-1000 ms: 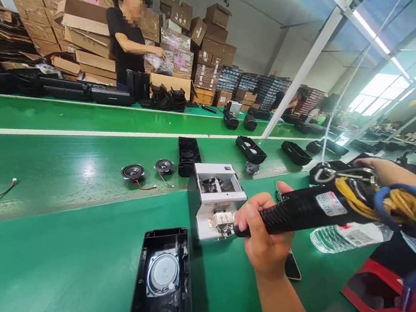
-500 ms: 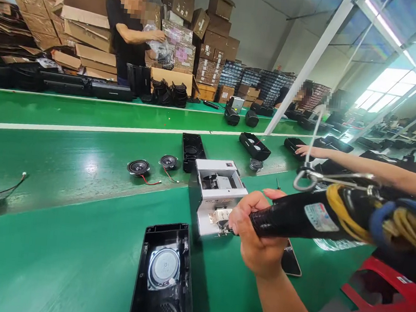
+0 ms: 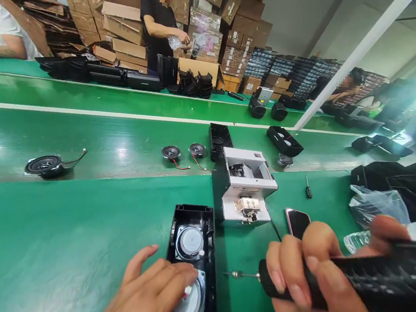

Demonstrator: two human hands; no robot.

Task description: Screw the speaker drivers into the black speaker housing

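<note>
My left hand [image 3: 151, 290] grips a round loudspeaker driver [image 3: 192, 301] at the near end of an open black speaker housing [image 3: 191, 207]. A second driver [image 3: 189, 241] sits mounted inside that housing. My right hand [image 3: 314, 279] is shut around a black electric screwdriver [image 3: 373, 275], whose thin metal bit [image 3: 240, 275] points left toward the housing, a little apart from it. The tool's rear runs out of view at the right.
A white screw feeder [image 3: 244, 186] stands beyond the housing, with a phone [image 3: 296, 222] and small screwdriver [image 3: 308, 188] to its right. Plastic bags [image 3: 376, 206] lie at right. Loose drivers [image 3: 170, 152] and housings occupy a green conveyor; a co-worker [image 3: 158, 23] stands behind.
The electric screwdriver has passed from my left hand to my right and moved lower. My left hand now grips a driver in the housing. The view has swung left.
</note>
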